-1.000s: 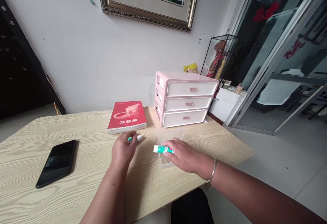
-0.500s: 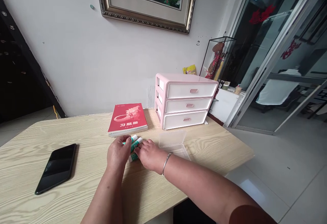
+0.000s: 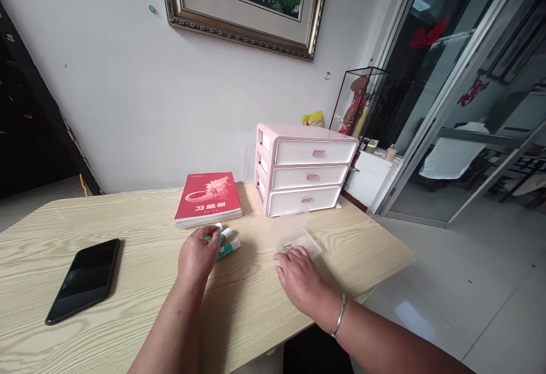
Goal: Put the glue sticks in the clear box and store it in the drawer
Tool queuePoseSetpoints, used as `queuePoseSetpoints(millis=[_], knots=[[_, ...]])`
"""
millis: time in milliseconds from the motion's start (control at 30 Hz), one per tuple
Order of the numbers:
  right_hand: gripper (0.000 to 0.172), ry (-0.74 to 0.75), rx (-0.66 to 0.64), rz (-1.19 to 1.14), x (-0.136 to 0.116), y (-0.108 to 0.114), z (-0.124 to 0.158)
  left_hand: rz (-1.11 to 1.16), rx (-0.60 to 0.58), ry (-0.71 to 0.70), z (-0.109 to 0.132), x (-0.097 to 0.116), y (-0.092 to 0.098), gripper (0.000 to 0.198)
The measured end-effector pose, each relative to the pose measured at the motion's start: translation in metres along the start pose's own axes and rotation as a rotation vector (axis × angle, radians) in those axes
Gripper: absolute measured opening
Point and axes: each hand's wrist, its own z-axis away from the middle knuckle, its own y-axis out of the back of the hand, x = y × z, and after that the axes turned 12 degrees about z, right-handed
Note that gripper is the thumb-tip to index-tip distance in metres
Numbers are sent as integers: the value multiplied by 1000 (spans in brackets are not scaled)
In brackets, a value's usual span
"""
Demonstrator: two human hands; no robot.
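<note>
Several green-and-white glue sticks lie side by side on the wooden table. My left hand closes its fingertips around the ends of the upper ones, and the lowest sticks out below them. Over the near edge of a clear plastic box, my right hand curls its fingers. The box's clear lid stands raised at the back. A small brownish thing shows by the fingertips; I cannot make out what it is.
A red book lies beyond my left hand. At the back right stands a pink-and-white drawer unit. A black phone rests on the left of the wooden table. The table's right edge borders a tiled floor.
My right hand has left the glue sticks and moved right to the clear box, which sits slightly farther away. The left hand stays at the glue sticks.
</note>
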Motion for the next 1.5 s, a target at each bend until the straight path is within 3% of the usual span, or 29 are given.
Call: queuePoseSetpoints(millis=[167,300,467,533,667,800,967,1067,1267,1400,1500], knots=[[30,-97,23,39,53,-20,-9,-86,31,-83,-5,-17,-2,28],[27,-158,32,57,71,-12,-15,-276,-86,-217,-2,-20,-6,27],[24,-213,276,2,28,30,-19,-537,-212,-357,7,-15,-18,33],[23,-186,282,-144,3,46,-29,-593,-230,-385,10,-13,-24,29],[29,-262,1,-479,-37,52,-68,-610,-263,-412,15,-7,-31,19],[38,-279,-143,-457,-61,24,-111,-607,-277,-432,17,-7,-27,21],[52,-240,-136,-537,-69,-24,-133,-428,-365,-428,17,-8,-17,32],[47,-210,-70,-706,-65,-40,-132,-315,-447,-420,17,-2,-13,29],[21,-286,1,-944,-64,-35,-127,-36,-560,-222,22,9,-5,34],[20,-242,79,-1008,-65,-26,-123,209,-639,-151,25,14,0,41],[19,-187,147,-1010,-65,-18,-117,406,-725,16,27,17,2,46]])
